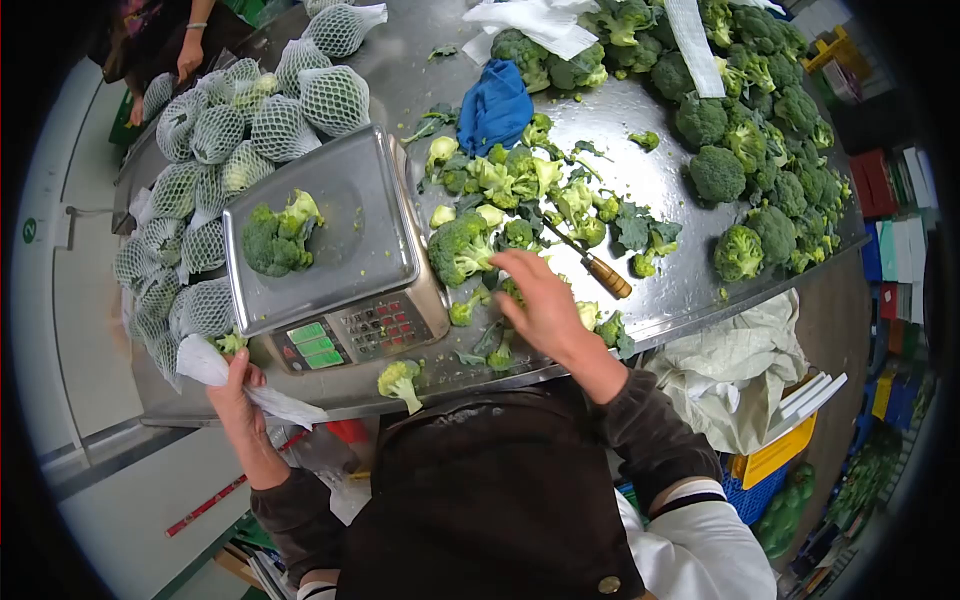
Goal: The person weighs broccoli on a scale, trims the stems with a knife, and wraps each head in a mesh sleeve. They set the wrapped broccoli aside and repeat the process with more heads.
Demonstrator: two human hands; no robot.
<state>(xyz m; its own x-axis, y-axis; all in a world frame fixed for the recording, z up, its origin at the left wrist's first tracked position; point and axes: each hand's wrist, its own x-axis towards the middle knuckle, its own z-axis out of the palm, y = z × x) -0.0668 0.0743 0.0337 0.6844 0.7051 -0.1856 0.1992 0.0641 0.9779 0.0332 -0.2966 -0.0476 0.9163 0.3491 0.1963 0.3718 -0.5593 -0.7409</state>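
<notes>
My left hand (240,400) is closed around a white foam net sleeve (285,405) at the table's front edge; a bit of green broccoli (232,342) shows by its thumb. Thumb and fingers apart, my right hand (548,312) reaches over the trimmings, fingertips right at the stalk of a broccoli head (462,248). Between the hands stands a scale (365,215) with lit green displays, bearing another broccoli head (275,240) on its steel pan. A small floret (400,382) lies in front of it.
Net-wrapped broccoli (215,135) is piled left of the scale. A wooden-handled knife (605,275) lies among the trimmings, below a blue cloth (495,105). Unwrapped broccoli (770,150) heaps up at the right. Another person's hand (190,55) shows at the upper left.
</notes>
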